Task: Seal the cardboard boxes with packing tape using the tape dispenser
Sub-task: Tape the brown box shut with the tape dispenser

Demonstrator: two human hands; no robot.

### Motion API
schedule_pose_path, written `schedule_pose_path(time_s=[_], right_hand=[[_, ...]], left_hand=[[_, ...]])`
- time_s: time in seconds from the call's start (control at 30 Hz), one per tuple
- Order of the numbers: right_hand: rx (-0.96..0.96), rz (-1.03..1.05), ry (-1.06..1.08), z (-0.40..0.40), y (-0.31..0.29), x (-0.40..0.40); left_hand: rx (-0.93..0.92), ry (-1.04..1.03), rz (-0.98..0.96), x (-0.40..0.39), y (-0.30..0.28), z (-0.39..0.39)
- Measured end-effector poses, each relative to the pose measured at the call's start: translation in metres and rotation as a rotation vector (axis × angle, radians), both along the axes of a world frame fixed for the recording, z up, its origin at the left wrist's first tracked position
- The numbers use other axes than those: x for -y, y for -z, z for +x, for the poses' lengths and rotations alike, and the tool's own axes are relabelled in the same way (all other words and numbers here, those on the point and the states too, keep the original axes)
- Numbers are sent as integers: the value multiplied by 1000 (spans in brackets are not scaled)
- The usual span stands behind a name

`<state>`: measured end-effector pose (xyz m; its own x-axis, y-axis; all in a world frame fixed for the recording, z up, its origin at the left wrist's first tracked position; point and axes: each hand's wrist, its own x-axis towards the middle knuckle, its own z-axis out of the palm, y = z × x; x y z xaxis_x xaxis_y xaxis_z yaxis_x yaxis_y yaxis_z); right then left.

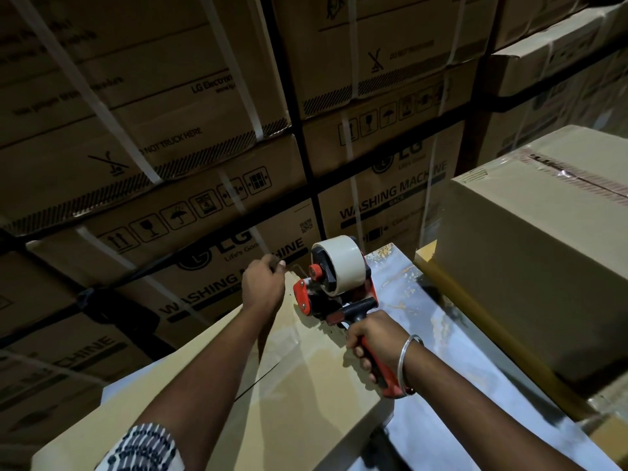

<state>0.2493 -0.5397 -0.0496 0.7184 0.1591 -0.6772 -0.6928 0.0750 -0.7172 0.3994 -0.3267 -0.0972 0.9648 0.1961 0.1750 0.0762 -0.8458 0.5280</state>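
Nearest to view, a patterned black-and-white sleeve point(142, 450) covers the person's left upper arm, and both bare forearms reach forward over a plain cardboard box point(292, 379) that lies on a pale, glossy desk point(438, 368). Clear tape point(289, 345) shines along the box's top, beside a dark seam between its flaps.

At the far edge of this box, the left hand point(263, 287) has its fingers curled over the corner, holding the cardboard down. Just to its right sits the red and black tape dispenser point(334, 294), its front pressed against the box top close to that far edge. It carries a thick roll of whitish packing tape point(341, 265) standing upright on its hub. The right hand point(373, 338) grips the dispenser's handle with fingers wrapped tightly around it, and a thin metal bangle point(406, 360) circles that wrist.

On the right, a second cardboard box point(530, 266), larger and already taped along its top seam, rests on a yellowish board point(475, 307) that lies on the same desk, well apart from the hands.

Behind everything rises a dim wall of stacked washing machine cartons point(190, 185), printed with handling symbols and bound with white plastic straps point(102, 103).
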Motion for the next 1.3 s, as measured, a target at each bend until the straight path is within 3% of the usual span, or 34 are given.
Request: schedule_pose_path(time_s=[0.43, 0.83, 0.93, 1.0, 1.1, 1.3], right_hand=[[-3, -95, -75, -1, -7, 5], [-35, -61, -61, -73, 4, 58], [-39, -67, -91, -78, -2, 58], [-15, -68, -69, -78, -3, 56], [-21, -81, -66, -80, -4, 56], [-48, -157, -98, -76, -5, 53]], left_hand=[[-74, 29, 125, 8, -3, -11], [-40, 83, 191, 5, 2, -10], [116, 262, 266, 2, 9, -11], [211, 528, 325, 0, 8, -12], [192, 853, 441, -6, 5, -13], [38, 927, 492, -21, 5, -6]])
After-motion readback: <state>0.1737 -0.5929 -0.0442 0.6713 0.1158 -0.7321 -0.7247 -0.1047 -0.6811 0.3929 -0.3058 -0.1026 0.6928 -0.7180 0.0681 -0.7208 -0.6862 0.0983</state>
